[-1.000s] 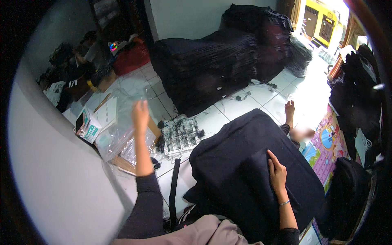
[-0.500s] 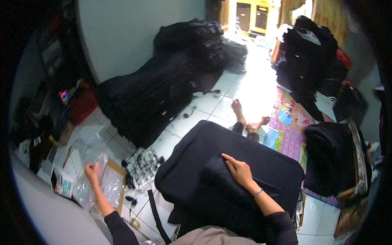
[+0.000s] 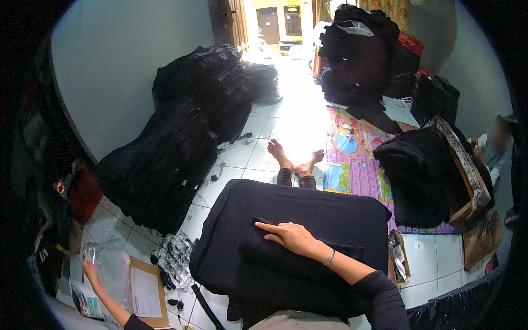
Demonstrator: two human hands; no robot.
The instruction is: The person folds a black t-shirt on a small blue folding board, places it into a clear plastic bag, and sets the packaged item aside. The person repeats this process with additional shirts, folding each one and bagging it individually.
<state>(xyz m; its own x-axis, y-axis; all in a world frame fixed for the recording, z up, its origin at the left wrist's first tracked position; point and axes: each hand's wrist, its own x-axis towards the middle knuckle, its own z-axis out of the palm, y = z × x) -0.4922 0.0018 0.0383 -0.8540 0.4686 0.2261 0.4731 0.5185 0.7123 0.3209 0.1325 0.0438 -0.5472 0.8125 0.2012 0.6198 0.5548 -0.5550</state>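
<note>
My right hand (image 3: pixel 291 237) lies on a folded black cloth (image 3: pixel 308 254), fingers stretched out and the index finger along its far left edge. The cloth rests on a broad padded surface covered in black fabric (image 3: pixel 220 247) in front of me. At the lower left, my left hand (image 3: pixel 89 268) is closed at the edge of a clear plastic bag (image 3: pixel 113 275), pinching it. Other clear plastic lies about that hand, beside a cardboard piece with a white sheet (image 3: pixel 146 291).
Tall heaps of black cloth stand left (image 3: pixel 159 159) and far right (image 3: pixel 357 66). A black cloth pile (image 3: pixel 412 176) sits by a wooden frame (image 3: pixel 462 165). Scraps (image 3: pixel 175 261) litter the tiles. A patterned mat (image 3: pixel 357 148) lies right; another person (image 3: pixel 492 148) is at the right edge.
My view has swung right, so the scene sits further left. My left hand has shifted over the clear plastic, and the white sheet shows more plainly. The right hand stays on the folded cloth.
</note>
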